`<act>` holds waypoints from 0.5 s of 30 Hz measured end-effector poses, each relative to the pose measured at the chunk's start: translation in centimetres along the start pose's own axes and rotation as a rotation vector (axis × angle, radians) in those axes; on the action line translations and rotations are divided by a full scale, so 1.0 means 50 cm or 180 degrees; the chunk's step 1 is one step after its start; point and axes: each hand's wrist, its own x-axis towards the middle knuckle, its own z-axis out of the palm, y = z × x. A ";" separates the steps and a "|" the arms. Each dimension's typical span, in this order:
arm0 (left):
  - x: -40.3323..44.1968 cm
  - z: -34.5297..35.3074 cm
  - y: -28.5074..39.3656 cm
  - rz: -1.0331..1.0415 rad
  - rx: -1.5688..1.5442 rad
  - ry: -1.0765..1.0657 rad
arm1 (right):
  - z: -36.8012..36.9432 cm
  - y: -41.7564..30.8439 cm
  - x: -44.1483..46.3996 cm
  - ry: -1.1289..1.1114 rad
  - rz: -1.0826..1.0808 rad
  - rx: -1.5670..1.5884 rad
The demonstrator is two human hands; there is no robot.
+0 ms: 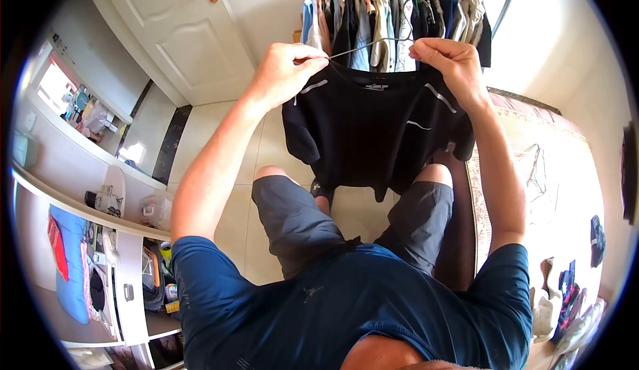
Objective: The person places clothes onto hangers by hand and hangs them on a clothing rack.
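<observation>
A black short-sleeved T-shirt with light grey stripes hangs spread out in front of me, above my knees. My left hand is closed in a pinch at the shirt's left shoulder, by the neckline. The thin arm of a wire hanger runs into those same fingers. At the other side of the neckline, my right hand pinches the shirt's right shoulder close to the hanger. The hanger's hook points up toward the clothes behind. How far its right end sits inside the shirt is hidden.
Ahead, a rack of hanging clothes stands beside a white door. A bed with a patterned mat lies to the right, with another wire hanger and folded clothes on it. Open cabinet shelves are at the left.
</observation>
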 end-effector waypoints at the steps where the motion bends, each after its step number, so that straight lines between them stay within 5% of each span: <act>1: 0.001 0.002 -0.001 0.0001 0.0002 -0.0004 | -0.001 0.002 0.001 0.0026 0.0025 0.0059; 15: 0.001 0.002 0.033 0.0864 0.0282 0.0519 | -0.022 -0.017 0.011 -0.0168 -0.0172 -0.0546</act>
